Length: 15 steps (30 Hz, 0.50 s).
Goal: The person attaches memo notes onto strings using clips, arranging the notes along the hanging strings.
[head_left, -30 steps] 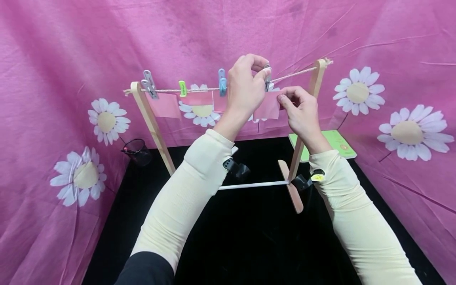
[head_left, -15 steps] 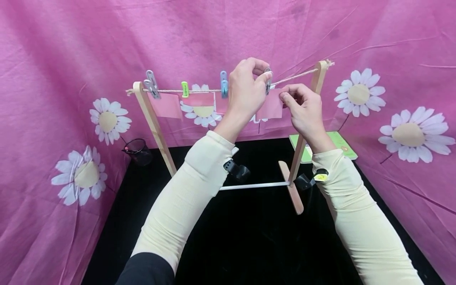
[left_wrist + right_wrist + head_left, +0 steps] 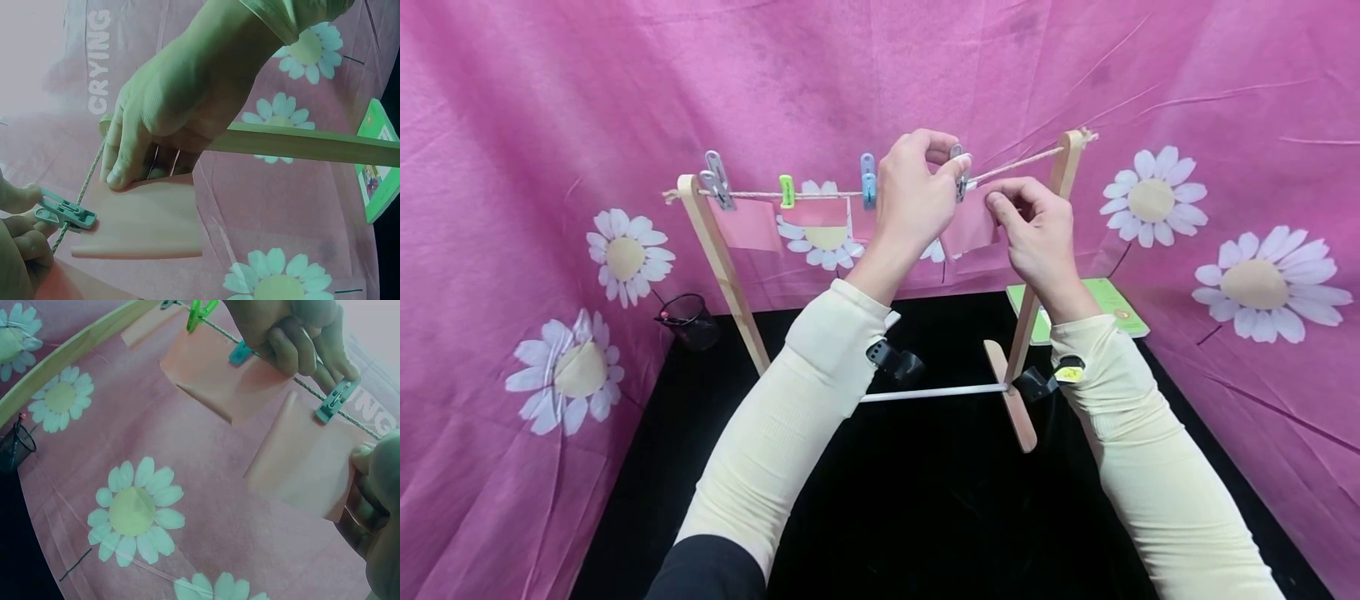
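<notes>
A wooden rack [image 3: 722, 258] carries a string [image 3: 827, 193] hung with pink paper squares. My left hand [image 3: 951, 163] pinches a grey clip [image 3: 958, 173] on the string, right of a blue clip [image 3: 868, 179]. In the left wrist view the same clip [image 3: 65, 211] sits over the paper's top left corner. My right hand [image 3: 997, 205] pinches the top right edge of a pink paper [image 3: 970, 229] and holds it up against the string. From the right wrist, that paper [image 3: 306, 462] hangs under the clip [image 3: 337, 400] with my left hand [image 3: 294, 331] above.
A grey clip [image 3: 715, 177] and a green clip [image 3: 786, 190] hold other pink squares further left. A black mesh cup [image 3: 688, 319] stands at back left and a green pad [image 3: 1105, 304] at back right. Pink daisy cloth [image 3: 550, 167] surrounds the black table [image 3: 925, 500].
Both hands have crept slightly up and right along the string with the clip and the paper. The grips are unchanged.
</notes>
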Available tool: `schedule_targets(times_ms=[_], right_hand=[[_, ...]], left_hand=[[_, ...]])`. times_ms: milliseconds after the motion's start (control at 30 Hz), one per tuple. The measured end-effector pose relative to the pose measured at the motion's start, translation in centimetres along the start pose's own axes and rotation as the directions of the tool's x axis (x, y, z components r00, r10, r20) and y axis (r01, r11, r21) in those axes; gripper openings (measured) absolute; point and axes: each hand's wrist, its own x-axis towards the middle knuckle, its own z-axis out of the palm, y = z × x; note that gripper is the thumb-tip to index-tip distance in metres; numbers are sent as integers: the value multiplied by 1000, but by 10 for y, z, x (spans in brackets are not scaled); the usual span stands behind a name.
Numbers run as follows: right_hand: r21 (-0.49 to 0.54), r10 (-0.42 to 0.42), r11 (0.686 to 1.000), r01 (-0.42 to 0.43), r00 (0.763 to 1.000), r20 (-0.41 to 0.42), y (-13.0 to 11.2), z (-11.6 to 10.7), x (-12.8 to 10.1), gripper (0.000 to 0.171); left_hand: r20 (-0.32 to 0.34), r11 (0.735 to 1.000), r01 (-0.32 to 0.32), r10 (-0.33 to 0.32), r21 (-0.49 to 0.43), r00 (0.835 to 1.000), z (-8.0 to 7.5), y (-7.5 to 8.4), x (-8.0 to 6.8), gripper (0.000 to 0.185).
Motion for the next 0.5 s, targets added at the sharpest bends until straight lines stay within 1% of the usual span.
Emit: schedule_targets(times_ms=[167, 400, 500], right_hand=[[70, 18, 997, -16, 999, -33, -3, 3, -2, 10], [112, 10, 994, -4, 998, -57, 26, 4, 7, 15], [138, 14, 990, -6, 998, -62, 27, 5, 7, 9]], left_hand=[[-2, 1000, 2, -3, -17, 1000, 0, -1, 0, 16], [11, 1000, 13, -13, -6, 1000, -2, -1, 1, 19], [23, 1000, 23, -23, 4, 999, -3, -1, 2, 22]])
